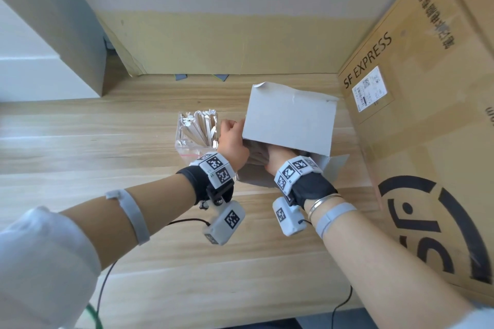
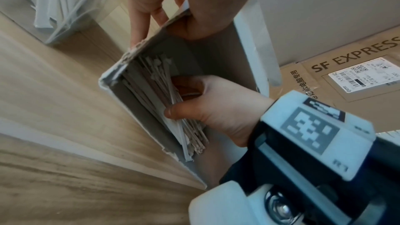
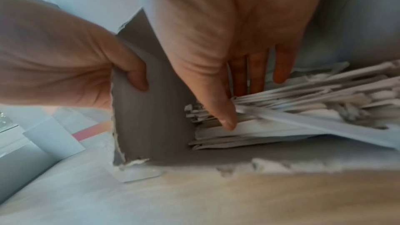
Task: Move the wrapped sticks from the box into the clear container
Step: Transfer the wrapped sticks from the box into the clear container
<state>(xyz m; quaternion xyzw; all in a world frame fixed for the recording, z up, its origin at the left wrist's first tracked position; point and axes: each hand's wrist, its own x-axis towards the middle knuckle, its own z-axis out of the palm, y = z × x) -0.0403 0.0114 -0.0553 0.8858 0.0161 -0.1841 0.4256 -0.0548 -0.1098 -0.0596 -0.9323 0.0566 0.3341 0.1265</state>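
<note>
The big cardboard carton [image 1: 417,120] walls the table's [image 1: 80,141] right edge, just beside the grey box [image 1: 290,117]. Left hand [image 1: 232,141] pinches the box's torn left edge. Right hand [image 2: 220,109], inside the opening, grips the wrapped sticks [image 2: 160,95] between thumb and fingers; the clear container [image 1: 196,131] stands just left, already holding sticks.

Our right hand [image 1: 278,157] reaches inside the box [image 1: 291,117] around the wrapped sticks [image 2: 164,102]; our left hand [image 1: 232,141] grips its left wall, the clear container [image 1: 196,131] just left.
</note>
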